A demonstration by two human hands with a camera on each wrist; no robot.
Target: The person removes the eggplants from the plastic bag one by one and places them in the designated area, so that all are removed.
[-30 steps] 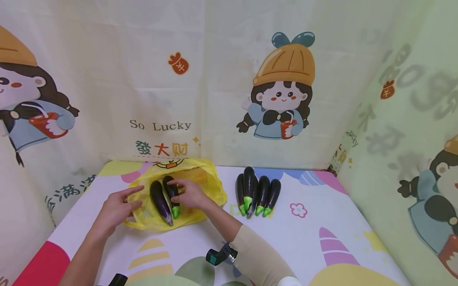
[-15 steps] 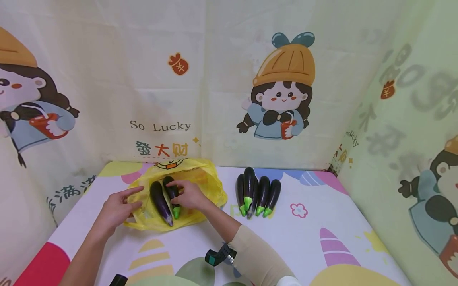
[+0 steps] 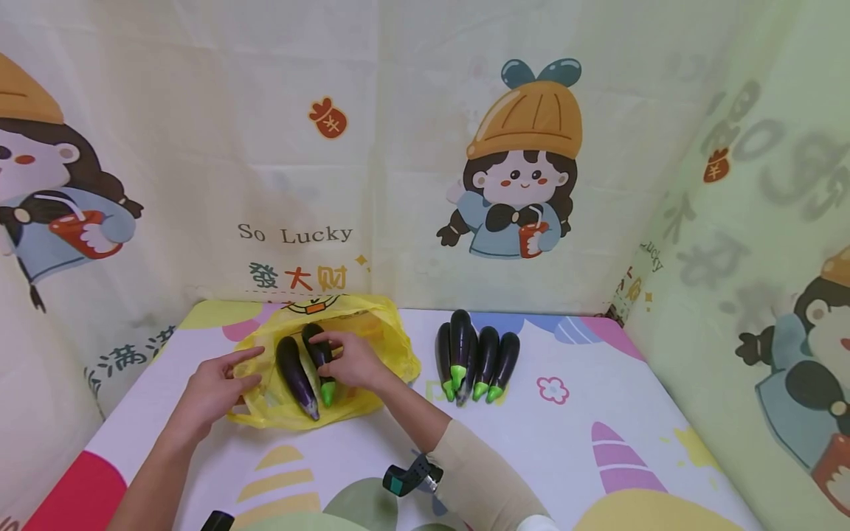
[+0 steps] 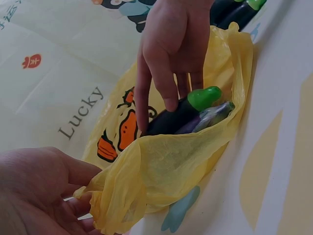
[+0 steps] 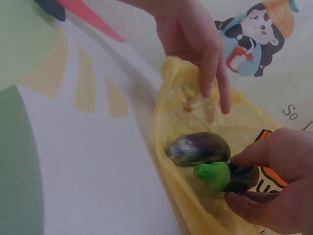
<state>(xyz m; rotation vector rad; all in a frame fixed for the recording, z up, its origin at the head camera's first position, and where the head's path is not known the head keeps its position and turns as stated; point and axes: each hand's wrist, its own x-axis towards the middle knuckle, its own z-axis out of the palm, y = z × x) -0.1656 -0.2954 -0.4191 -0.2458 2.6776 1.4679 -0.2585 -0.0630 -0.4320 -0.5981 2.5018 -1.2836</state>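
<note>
A yellow plastic bag (image 3: 398,346) lies at the back left of the table, its mouth towards me. Inside it are two dark eggplants side by side. My right hand (image 3: 358,361) pinches the right eggplant (image 5: 215,176), the one with a bright green cap, between thumb and fingers. The left eggplant (image 3: 295,372) has a purple-grey stem end and lies apart from the fingers. At the bag's left side my left hand (image 3: 212,391) holds the rim, thumb and forefinger over the edge; in the right wrist view its other fingertips show blurred through the plastic.
Several more eggplants (image 3: 488,358) lie bunched at the back middle, right of the bag. A patterned cover lies on the table (image 3: 531,457). Printed curtains (image 3: 412,184) stand close behind and at both sides. A black wrist device (image 3: 412,476) sits on the right forearm.
Both hands stay almost where they were. The green-capped eggplant has shifted very slightly under my right hand; the view has drifted a little.
</note>
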